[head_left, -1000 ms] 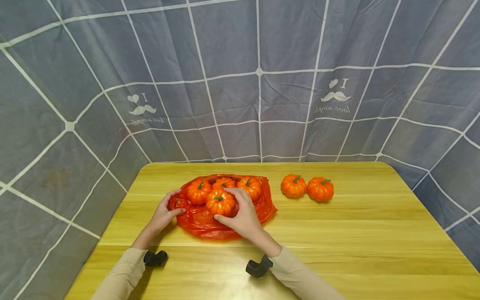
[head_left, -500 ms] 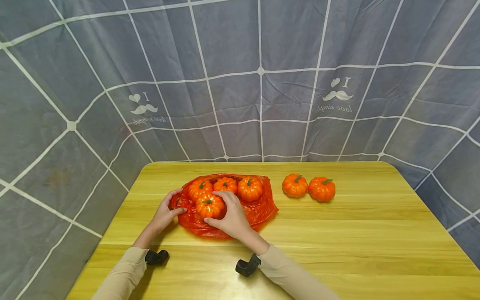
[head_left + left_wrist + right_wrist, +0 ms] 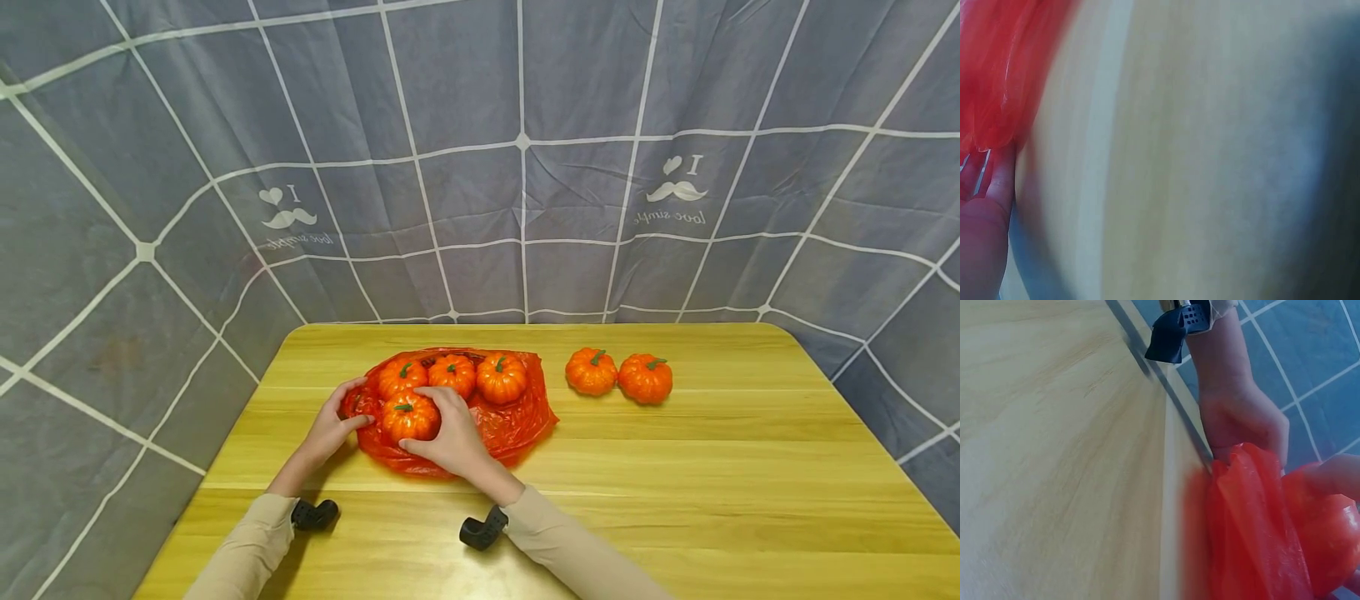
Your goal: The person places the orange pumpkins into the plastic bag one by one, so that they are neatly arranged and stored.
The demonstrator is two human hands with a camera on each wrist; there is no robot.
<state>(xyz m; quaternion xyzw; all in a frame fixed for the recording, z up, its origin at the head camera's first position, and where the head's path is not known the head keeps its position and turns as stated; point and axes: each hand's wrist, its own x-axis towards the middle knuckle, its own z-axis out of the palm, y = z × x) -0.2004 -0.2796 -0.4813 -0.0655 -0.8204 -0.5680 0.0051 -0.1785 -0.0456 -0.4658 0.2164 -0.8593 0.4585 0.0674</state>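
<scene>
Wooden tabletop (image 3: 675, 467) carries a red plastic bag (image 3: 517, 421) lying flat with its mouth to the left, three small orange pumpkins sitting at its far side and a fourth, the front pumpkin (image 3: 408, 417), at the near-left part of the bag just by the mouth. Right hand (image 3: 450, 437) cups that front pumpkin, fingers curled round its right side and top, gripping it. Left hand (image 3: 330, 429) pinches the bag's left edge, thumb and fingers closed on the film (left wrist view only shows a fingertip against red plastic, very blurred). Risks, as a judgement: thin slick film could slip out of the left pinch so the mouth collapses; the round front pumpkin could snag the film or roll off toward the tabletop edge; nudging it could knock the back three together. Two loose pumpkins (image 3: 618, 375) sit touching, well apart to the right, unlikely to be disturbed.
</scene>
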